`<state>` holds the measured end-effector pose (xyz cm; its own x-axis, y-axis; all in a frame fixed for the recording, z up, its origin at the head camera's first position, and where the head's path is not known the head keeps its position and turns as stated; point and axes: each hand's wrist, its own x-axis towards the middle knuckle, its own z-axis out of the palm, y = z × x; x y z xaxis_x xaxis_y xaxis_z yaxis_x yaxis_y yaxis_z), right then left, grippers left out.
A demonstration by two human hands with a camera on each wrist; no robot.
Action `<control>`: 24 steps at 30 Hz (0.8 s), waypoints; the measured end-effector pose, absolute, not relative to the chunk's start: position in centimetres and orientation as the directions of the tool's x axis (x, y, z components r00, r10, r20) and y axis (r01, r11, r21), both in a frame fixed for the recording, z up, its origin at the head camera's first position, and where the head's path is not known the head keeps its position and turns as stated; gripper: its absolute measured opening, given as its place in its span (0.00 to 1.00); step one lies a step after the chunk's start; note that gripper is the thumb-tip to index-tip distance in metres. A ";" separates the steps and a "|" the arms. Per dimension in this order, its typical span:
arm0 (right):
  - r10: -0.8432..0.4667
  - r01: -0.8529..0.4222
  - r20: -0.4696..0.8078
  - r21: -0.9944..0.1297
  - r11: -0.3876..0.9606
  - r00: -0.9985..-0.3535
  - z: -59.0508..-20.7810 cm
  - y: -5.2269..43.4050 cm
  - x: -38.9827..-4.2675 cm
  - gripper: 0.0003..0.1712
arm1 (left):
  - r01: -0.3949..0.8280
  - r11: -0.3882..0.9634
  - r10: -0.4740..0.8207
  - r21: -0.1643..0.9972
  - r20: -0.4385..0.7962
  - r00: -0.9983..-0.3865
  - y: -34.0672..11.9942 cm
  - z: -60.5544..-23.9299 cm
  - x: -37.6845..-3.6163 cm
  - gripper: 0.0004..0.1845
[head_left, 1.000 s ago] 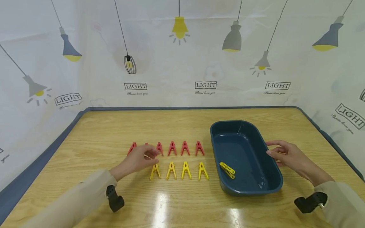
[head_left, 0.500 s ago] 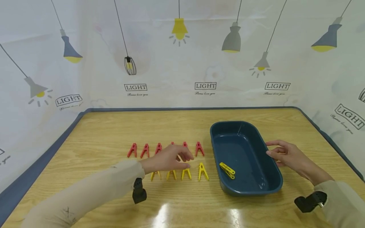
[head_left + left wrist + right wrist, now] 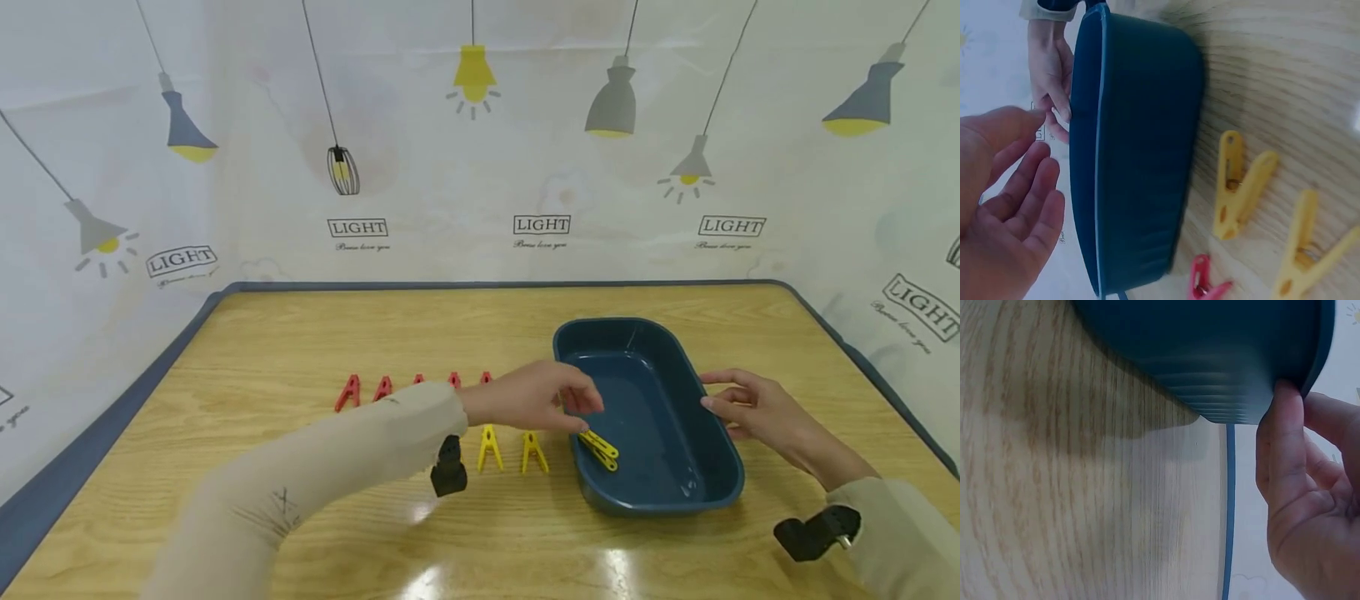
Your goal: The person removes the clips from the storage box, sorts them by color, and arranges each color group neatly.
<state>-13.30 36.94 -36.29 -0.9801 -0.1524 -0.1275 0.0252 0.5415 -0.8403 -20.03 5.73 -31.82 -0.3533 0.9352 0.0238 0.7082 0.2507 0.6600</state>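
Observation:
My left hand hovers over the left wall of a dark blue plastic basin, fingers loosely bent. A gap shows between its thumb and fingers in the left wrist view, with nothing visible in it. Close to the thumb, a yellow clothespin lies inside the basin. My right hand holds the basin's right rim, thumb tip at the edge and fingers against the outside just below it, as the right wrist view shows. Left of the basin, yellow clothespins and red clothespins stand partly hidden by my left arm.
The clothespins form two rows on the wooden table, red behind yellow. Lamp-patterned curtain encloses the table's back and sides, with a dark blue border along its edge.
My left hand has swept right from the left part of the clothespin rows to the basin's left side. My right hand and the basin have stayed in place.

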 end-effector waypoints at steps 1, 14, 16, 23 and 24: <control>-0.151 0.025 -0.126 -0.841 0.541 -0.980 -36.3 36.9 -13.3 0.30 | 0.724 0.239 0.945 0.647 0.015 -0.326 6.2 -31.8 -20.1 0.12; -0.136 0.040 -0.135 -0.838 0.544 -0.981 -36.2 36.8 -13.2 0.30 | 0.749 0.279 0.958 0.601 -0.223 -0.178 11.7 -33.9 -21.8 0.15; -0.140 0.037 -0.133 -0.841 0.540 -0.981 -36.2 36.8 -13.2 0.30 | 0.740 0.301 0.950 0.602 -0.261 -0.174 12.3 -34.3 -22.1 0.16; -0.133 0.041 -0.133 -0.843 0.537 -0.982 -36.3 36.8 -13.3 0.30 | 0.703 0.363 0.911 0.612 -0.392 -0.130 13.5 -34.6 -22.5 0.16; -0.133 0.043 -0.134 -0.843 0.536 -0.982 -36.3 36.8 -13.4 0.30 | 0.700 0.370 0.904 0.611 -0.410 -0.121 13.6 -34.5 -22.5 0.16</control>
